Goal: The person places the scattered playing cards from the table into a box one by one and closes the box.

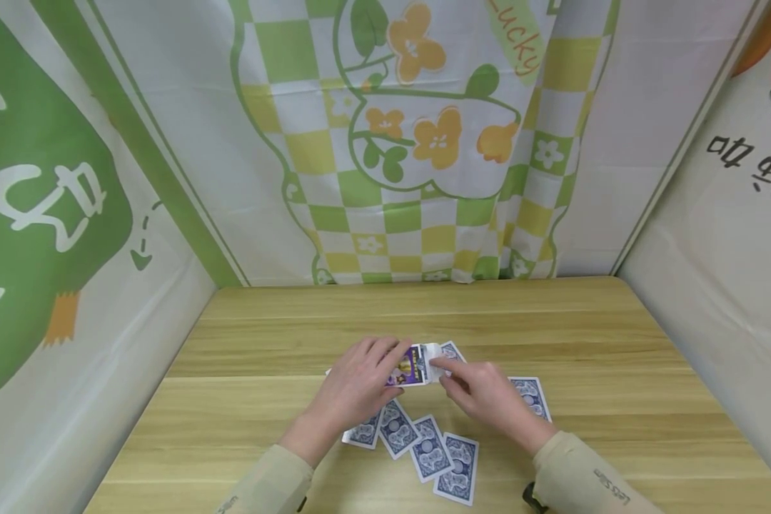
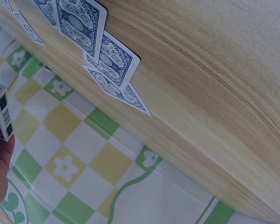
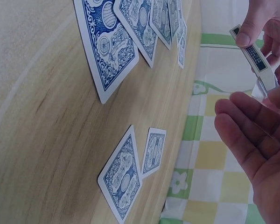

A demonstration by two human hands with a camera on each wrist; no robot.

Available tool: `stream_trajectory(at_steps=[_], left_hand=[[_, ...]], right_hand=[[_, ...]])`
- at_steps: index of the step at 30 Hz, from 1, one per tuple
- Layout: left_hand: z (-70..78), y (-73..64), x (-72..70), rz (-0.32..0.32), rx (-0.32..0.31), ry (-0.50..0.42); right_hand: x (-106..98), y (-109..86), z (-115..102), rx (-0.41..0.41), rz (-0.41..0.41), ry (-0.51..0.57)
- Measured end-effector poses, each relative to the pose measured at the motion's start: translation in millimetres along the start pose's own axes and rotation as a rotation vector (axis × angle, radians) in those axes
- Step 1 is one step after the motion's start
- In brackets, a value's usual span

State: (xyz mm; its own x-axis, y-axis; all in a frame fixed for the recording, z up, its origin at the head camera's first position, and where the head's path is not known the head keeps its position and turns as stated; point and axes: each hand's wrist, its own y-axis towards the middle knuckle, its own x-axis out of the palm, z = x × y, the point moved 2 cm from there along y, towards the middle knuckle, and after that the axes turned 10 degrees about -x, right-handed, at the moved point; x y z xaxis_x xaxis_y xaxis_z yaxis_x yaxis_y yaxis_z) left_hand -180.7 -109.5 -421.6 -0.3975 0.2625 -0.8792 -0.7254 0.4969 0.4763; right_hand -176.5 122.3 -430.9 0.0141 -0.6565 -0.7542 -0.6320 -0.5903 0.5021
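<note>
My left hand grips a purple-fronted playing card box from its left side, thumb along the near edge and fingers over the far one. The box's white end flap stands out to the right, and dark blue shows at the box mouth. My right hand touches this flap with an extended index finger. Its other fingers lie loosely bent in the right wrist view, below the box. The left wrist view catches only one end of the box.
Several blue-backed cards lie overlapping in a curved row nearer me on the wooden table. One card shows behind the flap, and another card lies beyond the right wrist. A patterned curtain hangs behind.
</note>
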Motion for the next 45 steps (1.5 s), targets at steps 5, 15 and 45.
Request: stream_trajectory(at_steps=[5,15,45], left_hand=[[-0.5,-0.4,-0.1,-0.002,-0.003,0.006],[-3.6,-3.1,-0.8,-0.060,-0.044,-0.001],[-7.5,-6.7,-1.7,-0.085,-0.054,0.013]], right_hand=[[0,-2.1,2,-0.023,-0.027,0.050],[-17,-17.0,23,-0.029,0.004,0.113],[-53,-70.4,92,0.415,-0.556,-0.054]])
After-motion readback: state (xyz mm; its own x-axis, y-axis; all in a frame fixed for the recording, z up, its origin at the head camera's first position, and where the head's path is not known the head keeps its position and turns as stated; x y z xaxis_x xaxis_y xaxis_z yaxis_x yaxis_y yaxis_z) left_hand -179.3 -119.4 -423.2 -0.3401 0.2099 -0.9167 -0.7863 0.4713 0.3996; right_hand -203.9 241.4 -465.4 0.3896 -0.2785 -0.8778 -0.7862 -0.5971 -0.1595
